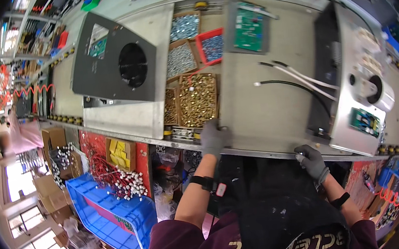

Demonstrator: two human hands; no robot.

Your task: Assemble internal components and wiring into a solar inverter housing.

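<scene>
My left hand (214,139), in a grey glove, is at the near edge of a cardboard box of brass-coloured fasteners (197,100). Its fingers are blurred, so their grip does not show. Curled at the bench's front edge is my gloved right hand (313,161); a small shiny bit shows at its fingertips, too small to name. To the right stands an open metal housing (354,102) with a green circuit board (365,123) and loose black and white cables (302,79). Another green board (248,28) lies on a grey plate beyond.
A dark metal panel with a round opening (108,61) rests at the left. Silver screws fill a cardboard box (180,59) and a red bin (212,47). Below the bench at left are a blue crate (112,218) and red wires with white connectors (122,180).
</scene>
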